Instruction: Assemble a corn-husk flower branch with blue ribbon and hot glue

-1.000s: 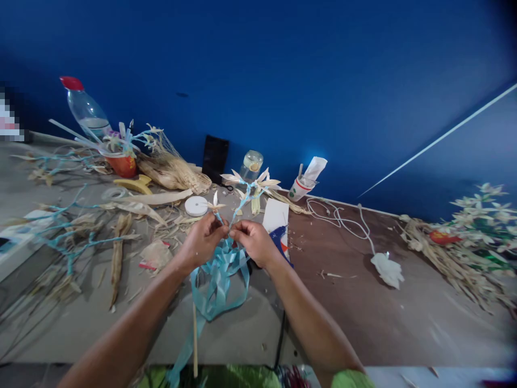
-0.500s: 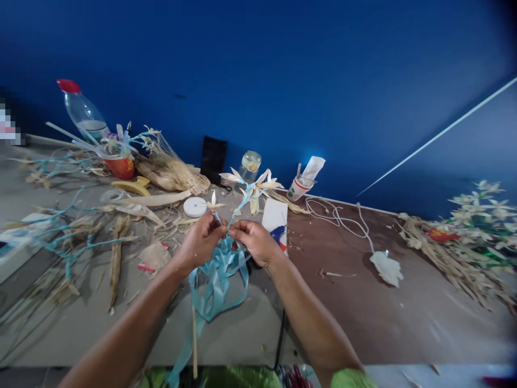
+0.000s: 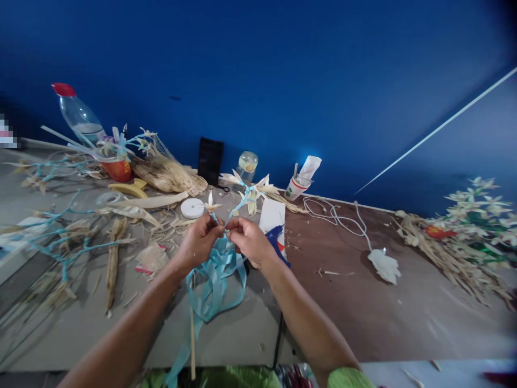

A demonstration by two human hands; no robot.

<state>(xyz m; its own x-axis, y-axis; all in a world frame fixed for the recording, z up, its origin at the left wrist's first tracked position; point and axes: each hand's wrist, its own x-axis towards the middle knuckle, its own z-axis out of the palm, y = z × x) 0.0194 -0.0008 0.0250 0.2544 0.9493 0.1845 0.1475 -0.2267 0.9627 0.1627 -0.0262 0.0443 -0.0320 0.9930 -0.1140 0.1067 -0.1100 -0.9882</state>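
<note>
Both my hands meet above the middle of the table, fingertips pinched close together. My left hand [image 3: 201, 241] grips the blue-wrapped stem of a small husk flower [image 3: 211, 205], whose pale petals stick up over the fingers. My right hand [image 3: 249, 241] pinches at the joint where a blue-wrapped branch [image 3: 243, 202] with larger husk flowers [image 3: 258, 189] rises; whether ribbon is also between those fingers I cannot make out. Below the hands hangs a loose heap of light blue ribbon [image 3: 218, 291], one tail reaching the table's front edge. A thin stick [image 3: 193, 339] stands beside it.
On the left lie blue-wrapped branches [image 3: 64, 253], dried husks [image 3: 169, 175], a white tape roll [image 3: 193, 208] and a red cup [image 3: 117, 168]. Behind stand a bottle [image 3: 81, 116], a jar [image 3: 247, 164] and a white cup [image 3: 298, 186]. A cable [image 3: 335, 215] and white flowers [image 3: 480, 207] lie right.
The whole view has shifted slightly, so things appear a little further left. My hands keep their pinch at the stems, with the right fingers slightly moved.
</note>
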